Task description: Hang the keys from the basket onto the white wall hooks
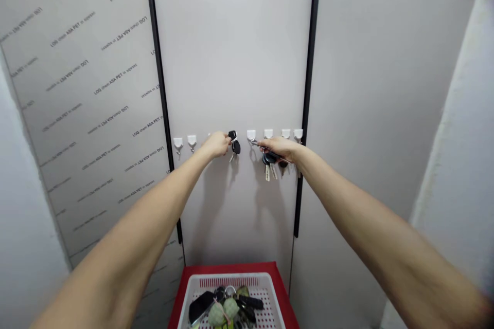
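Pinching black key fob (233, 143) w/ L hand (218, 145), clenching key bunch (269, 162) w/ R hand (278, 148).
Both at wall hooks (251, 135), 12 o'clock; basket (227, 277) of keys (222, 304) at 6 o'clock.

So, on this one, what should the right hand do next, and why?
Probably the right hand should ease its bunch of keys onto the white hook just beside it: the hand is level with that hook, and nothing seems to hang there yet.
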Available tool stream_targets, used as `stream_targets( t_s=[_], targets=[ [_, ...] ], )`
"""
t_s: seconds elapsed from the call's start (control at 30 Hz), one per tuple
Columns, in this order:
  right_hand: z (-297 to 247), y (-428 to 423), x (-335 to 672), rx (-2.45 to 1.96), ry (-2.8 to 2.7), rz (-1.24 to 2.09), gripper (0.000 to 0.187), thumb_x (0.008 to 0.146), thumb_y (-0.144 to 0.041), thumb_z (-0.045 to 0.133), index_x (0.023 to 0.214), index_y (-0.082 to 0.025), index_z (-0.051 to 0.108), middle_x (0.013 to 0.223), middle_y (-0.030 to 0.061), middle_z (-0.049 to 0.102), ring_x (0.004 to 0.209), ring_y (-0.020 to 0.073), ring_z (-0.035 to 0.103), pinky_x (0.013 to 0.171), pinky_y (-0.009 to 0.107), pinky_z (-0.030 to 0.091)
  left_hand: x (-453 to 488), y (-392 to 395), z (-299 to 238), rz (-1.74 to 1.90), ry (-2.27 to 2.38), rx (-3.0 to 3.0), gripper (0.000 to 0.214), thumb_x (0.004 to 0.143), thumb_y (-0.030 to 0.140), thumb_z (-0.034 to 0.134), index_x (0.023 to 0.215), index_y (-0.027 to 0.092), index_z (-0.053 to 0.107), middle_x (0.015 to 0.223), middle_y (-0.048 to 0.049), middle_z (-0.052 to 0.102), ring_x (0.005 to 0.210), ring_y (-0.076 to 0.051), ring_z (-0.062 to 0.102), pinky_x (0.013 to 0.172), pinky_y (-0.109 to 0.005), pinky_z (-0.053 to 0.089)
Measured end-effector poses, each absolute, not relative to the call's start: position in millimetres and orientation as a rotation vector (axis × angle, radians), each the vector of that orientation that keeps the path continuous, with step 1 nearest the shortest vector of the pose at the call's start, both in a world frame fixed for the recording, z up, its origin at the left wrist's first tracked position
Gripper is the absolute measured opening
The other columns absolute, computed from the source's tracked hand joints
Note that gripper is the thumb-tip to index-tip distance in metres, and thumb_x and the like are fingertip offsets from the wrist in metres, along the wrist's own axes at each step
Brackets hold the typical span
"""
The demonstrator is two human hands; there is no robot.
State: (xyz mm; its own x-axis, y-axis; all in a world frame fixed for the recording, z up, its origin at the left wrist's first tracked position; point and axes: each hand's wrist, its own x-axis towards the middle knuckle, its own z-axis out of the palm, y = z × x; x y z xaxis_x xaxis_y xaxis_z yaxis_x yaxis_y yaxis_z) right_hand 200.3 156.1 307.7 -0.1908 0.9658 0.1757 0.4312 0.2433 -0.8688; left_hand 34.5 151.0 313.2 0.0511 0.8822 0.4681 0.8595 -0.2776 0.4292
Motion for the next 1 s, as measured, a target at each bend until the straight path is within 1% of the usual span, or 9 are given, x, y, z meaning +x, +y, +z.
stream_targets(
  t_s=[0.17, 0.3, 0.4, 0.47, 0.57, 0.67, 0.73, 0.83, 1.0],
  targets=[
    [304, 162, 183, -1.062, -1.627, 0.822, 0.023, 0.068, -0.03, 0.041, 0.053, -0.013, 0.041, 0.04, -0.0055, 0.035, 0.035, 0.0032, 0.03, 0.034, 0.016, 0.025, 50, 153, 313, 1.048, 1.789, 2.414, 0.025, 0.068, 0.024, 0.03, 0.065, 0.013, 0.051, 0.048, -0.0003, 0.05, 0.045, -0.008, 0.045, 0.047, -0.019, 0.033],
    [282, 165, 185, -0.93, -1.696, 0.533, 0.021, 0.062, -0.033, 0.044, 0.053, -0.014, 0.043, 0.044, -0.0041, 0.039, 0.04, 0.0056, 0.035, 0.04, 0.018, 0.029, 59, 143, 294, 1.018, 1.601, 2.439, 0.025, 0.069, 0.026, 0.029, 0.064, 0.013, 0.05, 0.045, 0.0015, 0.047, 0.044, -0.008, 0.044, 0.045, -0.018, 0.033],
    [258, 169, 202, -1.076, -1.537, 0.246, 0.027, 0.065, -0.038, 0.036, 0.056, -0.015, 0.046, 0.049, -0.0003, 0.046, 0.047, 0.0101, 0.042, 0.047, 0.022, 0.033, 59, 132, 272, 0.978, 1.504, 2.341, 0.024, 0.068, 0.026, 0.029, 0.064, 0.013, 0.048, 0.044, 0.0026, 0.045, 0.042, -0.007, 0.043, 0.043, -0.018, 0.033],
    [245, 172, 211, -1.183, -1.418, 0.131, 0.029, 0.066, -0.038, 0.033, 0.065, -0.014, 0.049, 0.058, 0.0025, 0.051, 0.054, 0.0125, 0.046, 0.053, 0.023, 0.034, 59, 125, 253, 0.934, 1.453, 2.259, 0.023, 0.068, 0.025, 0.029, 0.063, 0.013, 0.048, 0.044, 0.0032, 0.044, 0.041, -0.007, 0.043, 0.043, -0.017, 0.033],
    [233, 176, 213, -1.27, -1.411, 0.061, 0.029, 0.063, -0.036, 0.04, 0.08, -0.015, 0.049, 0.07, 0.004, 0.054, 0.064, 0.0132, 0.048, 0.059, 0.023, 0.034, 59, 115, 224, 0.874, 1.359, 2.145, 0.024, 0.068, 0.026, 0.028, 0.065, 0.013, 0.047, 0.044, 0.004, 0.042, 0.04, -0.007, 0.042, 0.043, -0.017, 0.033],
    [228, 178, 213, -1.349, -1.472, 0.07, 0.029, 0.06, -0.039, 0.042, 0.073, -0.015, 0.051, 0.064, 0.0033, 0.053, 0.058, 0.0127, 0.047, 0.054, 0.023, 0.034, 54, 102, 198, 0.809, 1.288, 2.06, 0.024, 0.068, 0.027, 0.028, 0.066, 0.013, 0.047, 0.044, 0.0044, 0.041, 0.041, -0.006, 0.041, 0.044, -0.018, 0.033],
    [231, 178, 216, -1.356, -1.494, 0.095, 0.031, 0.061, -0.042, 0.038, 0.066, -0.014, 0.051, 0.058, 0.0023, 0.052, 0.052, 0.0119, 0.044, 0.049, 0.022, 0.033, 46, 93, 184, 0.758, 1.278, 2.026, 0.024, 0.068, 0.028, 0.028, 0.066, 0.013, 0.046, 0.044, 0.0044, 0.042, 0.042, -0.006, 0.041, 0.046, -0.018, 0.033],
    [251, 177, 224, -1.323, -1.514, 0.072, 0.033, 0.062, -0.043, 0.036, 0.064, -0.014, 0.05, 0.053, 0.0012, 0.049, 0.047, 0.0104, 0.041, 0.045, 0.021, 0.03, 34, 86, 173, 0.711, 1.267, 1.976, 0.024, 0.069, 0.029, 0.029, 0.064, 0.012, 0.046, 0.045, 0.0042, 0.042, 0.042, -0.006, 0.04, 0.046, -0.018, 0.033],
    [303, 163, 219, -1.324, -1.684, -0.113, 0.024, 0.061, -0.036, 0.041, 0.058, -0.014, 0.048, 0.05, 0.0001, 0.045, 0.048, 0.0097, 0.039, 0.045, 0.02, 0.028, 27, 81, 172, 0.696, 1.233, 1.905, 0.025, 0.069, 0.03, 0.028, 0.067, 0.012, 0.045, 0.047, 0.004, 0.04, 0.043, -0.006, 0.04, 0.048, -0.019, 0.034]
  ],
)
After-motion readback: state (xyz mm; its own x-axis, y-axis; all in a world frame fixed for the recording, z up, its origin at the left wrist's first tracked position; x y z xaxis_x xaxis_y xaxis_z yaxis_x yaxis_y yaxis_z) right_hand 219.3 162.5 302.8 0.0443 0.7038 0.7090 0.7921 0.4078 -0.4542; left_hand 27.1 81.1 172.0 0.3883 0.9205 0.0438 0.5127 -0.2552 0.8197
